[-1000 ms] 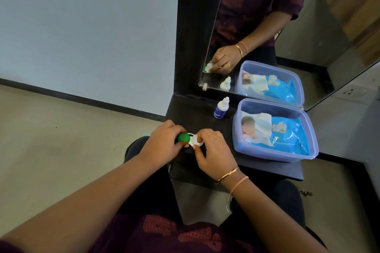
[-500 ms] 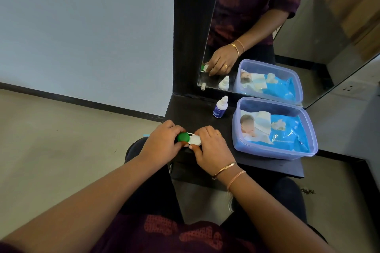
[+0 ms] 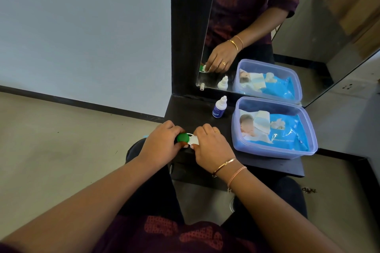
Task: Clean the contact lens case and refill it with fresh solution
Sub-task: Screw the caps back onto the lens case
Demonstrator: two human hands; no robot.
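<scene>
A white contact lens case (image 3: 192, 139) with a green cap (image 3: 182, 137) lies at the front left corner of the black shelf (image 3: 191, 113). My left hand (image 3: 162, 142) curls its fingers round the green cap. My right hand (image 3: 209, 146) grips the white cap on the case's other side, which its fingers mostly hide. A small solution bottle (image 3: 219, 107) with a blue label and white nozzle stands upright farther back on the shelf, apart from both hands.
A translucent blue plastic box (image 3: 308, 146) holding a blue wet-wipes pack (image 3: 287, 131) sits on the shelf's right half. A mirror (image 3: 267, 26) rises behind the shelf and reflects the hand, bottle and box. Beige floor lies to the left.
My right hand has closed further over the white side of the case. My left hand stays on the green cap. The case stays in the same spot.
</scene>
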